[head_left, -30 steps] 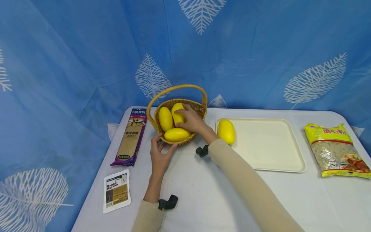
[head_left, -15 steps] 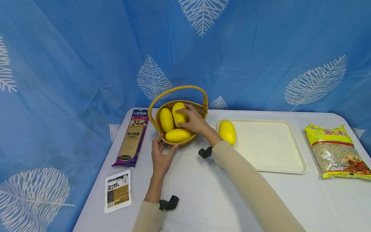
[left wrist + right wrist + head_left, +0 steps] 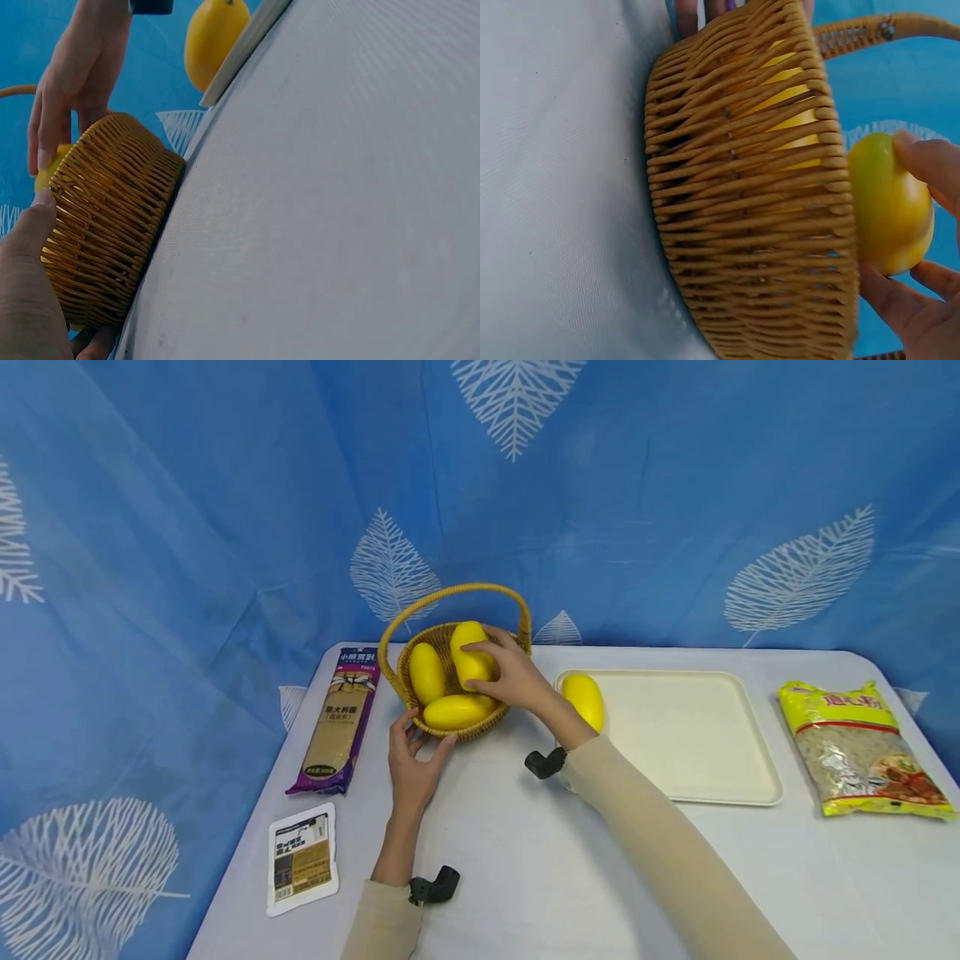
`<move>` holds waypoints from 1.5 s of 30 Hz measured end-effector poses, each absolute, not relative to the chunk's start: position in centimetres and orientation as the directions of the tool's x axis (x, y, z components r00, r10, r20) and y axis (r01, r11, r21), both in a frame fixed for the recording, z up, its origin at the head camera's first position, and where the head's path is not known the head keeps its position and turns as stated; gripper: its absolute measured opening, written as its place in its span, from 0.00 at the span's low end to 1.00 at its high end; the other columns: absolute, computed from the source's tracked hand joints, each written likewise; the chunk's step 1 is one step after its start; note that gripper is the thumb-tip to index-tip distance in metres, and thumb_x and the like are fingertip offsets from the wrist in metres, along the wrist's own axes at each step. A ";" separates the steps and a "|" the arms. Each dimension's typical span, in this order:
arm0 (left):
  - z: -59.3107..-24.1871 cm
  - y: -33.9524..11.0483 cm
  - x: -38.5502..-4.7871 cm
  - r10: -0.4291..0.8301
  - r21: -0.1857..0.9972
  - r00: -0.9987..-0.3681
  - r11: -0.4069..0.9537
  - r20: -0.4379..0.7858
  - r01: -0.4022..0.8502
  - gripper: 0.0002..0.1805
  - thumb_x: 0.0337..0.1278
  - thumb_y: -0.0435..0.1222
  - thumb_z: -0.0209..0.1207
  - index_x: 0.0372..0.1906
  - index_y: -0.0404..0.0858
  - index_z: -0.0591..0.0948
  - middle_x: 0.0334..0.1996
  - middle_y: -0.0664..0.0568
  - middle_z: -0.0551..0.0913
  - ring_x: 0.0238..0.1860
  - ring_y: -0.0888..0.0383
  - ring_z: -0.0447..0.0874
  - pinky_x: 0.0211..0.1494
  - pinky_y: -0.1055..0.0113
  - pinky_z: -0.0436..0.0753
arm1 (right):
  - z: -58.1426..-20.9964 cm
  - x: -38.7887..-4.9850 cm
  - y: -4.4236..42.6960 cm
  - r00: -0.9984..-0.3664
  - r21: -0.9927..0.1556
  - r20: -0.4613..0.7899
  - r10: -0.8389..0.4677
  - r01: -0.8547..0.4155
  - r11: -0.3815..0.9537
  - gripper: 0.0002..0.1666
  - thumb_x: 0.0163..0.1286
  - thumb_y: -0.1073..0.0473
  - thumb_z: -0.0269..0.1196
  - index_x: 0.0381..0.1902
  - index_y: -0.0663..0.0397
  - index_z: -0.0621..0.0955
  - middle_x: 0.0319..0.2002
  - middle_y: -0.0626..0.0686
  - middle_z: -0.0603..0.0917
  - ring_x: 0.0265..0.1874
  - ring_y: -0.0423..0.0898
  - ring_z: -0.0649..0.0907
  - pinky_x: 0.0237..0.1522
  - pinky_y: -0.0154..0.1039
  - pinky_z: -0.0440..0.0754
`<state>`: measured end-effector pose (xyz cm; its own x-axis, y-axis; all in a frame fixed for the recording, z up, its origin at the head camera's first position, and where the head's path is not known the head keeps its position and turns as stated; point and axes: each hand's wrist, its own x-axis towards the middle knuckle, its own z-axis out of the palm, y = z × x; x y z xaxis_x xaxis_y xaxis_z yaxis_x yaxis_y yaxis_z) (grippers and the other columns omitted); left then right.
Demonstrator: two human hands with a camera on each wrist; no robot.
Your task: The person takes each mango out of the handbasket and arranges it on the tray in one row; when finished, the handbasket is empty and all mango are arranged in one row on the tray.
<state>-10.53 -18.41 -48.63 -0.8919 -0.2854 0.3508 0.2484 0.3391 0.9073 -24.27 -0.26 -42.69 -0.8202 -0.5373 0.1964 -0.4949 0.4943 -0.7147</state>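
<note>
A blue curtain (image 3: 637, 485) printed with white leaves hangs behind a counter (image 3: 510, 860) covered in white cloth. On the right of the counter lies a cream rectangular tray (image 3: 690, 735). Left of it stands a wicker basket (image 3: 120, 225) with 1 arched handle. A yellow-topped bag (image 3: 862, 752) lies at far right; a long purple-edged pasta pack (image 3: 337, 722) lies just left of the basket, and a flat white pouch (image 3: 303, 860) lies nearer the viewer. The left hand (image 3: 414, 772) grasps the basket's near left side, thumb at the rim. The right hand (image 3: 517, 675) has its grip closed around 1 yellow fruit (image 3: 471, 647) at the back of the basket, partly above the rim. 2 more fruits lie inside: an upright fruit (image 3: 427, 673) at left and a sideways fruit (image 3: 459, 712) in front. A fourth-shaped match, the tray fruit (image 3: 583, 700), sits at the tray's left end, partly hidden by the right forearm.
</note>
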 end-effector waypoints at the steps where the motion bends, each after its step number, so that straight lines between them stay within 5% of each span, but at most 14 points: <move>1: -48.7 -18.4 -10.5 -0.287 0.907 -0.892 0.342 0.350 0.246 0.39 0.51 0.33 0.71 0.64 0.24 0.64 0.61 0.28 0.67 0.62 0.34 0.72 0.63 0.42 0.77 | -42.7 -24.0 0.0 -0.820 -0.718 0.205 -0.534 -0.497 0.487 0.31 0.64 0.47 0.68 0.64 0.43 0.76 0.77 0.56 0.55 0.74 0.58 0.60 0.70 0.60 0.67; 11: -48.7 -18.3 -10.5 -0.293 0.910 -0.892 0.337 0.345 0.241 0.39 0.50 0.32 0.71 0.64 0.23 0.65 0.61 0.28 0.68 0.61 0.34 0.72 0.63 0.41 0.77 | -42.4 -21.0 3.8 -0.821 -0.765 0.304 -0.483 -0.513 0.390 0.32 0.61 0.54 0.72 0.63 0.46 0.77 0.76 0.56 0.54 0.67 0.56 0.71 0.53 0.50 0.85; 36: -48.5 -18.2 -10.4 -0.295 0.918 -0.899 0.327 0.324 0.224 0.38 0.52 0.32 0.70 0.65 0.26 0.65 0.62 0.32 0.68 0.63 0.37 0.72 0.64 0.44 0.77 | -43.4 -16.1 16.0 -0.865 -0.693 0.442 -0.237 -0.497 0.522 0.34 0.52 0.69 0.75 0.59 0.58 0.79 0.73 0.62 0.59 0.61 0.66 0.73 0.46 0.57 0.85; 45: -48.7 -18.3 -10.5 -0.299 0.917 -0.899 0.335 0.321 0.216 0.38 0.52 0.33 0.71 0.65 0.26 0.65 0.62 0.32 0.68 0.63 0.37 0.72 0.64 0.44 0.77 | -44.1 -16.2 18.6 -0.922 -0.699 0.308 -0.236 -0.387 0.602 0.33 0.55 0.70 0.72 0.60 0.61 0.77 0.73 0.66 0.57 0.62 0.69 0.71 0.47 0.61 0.84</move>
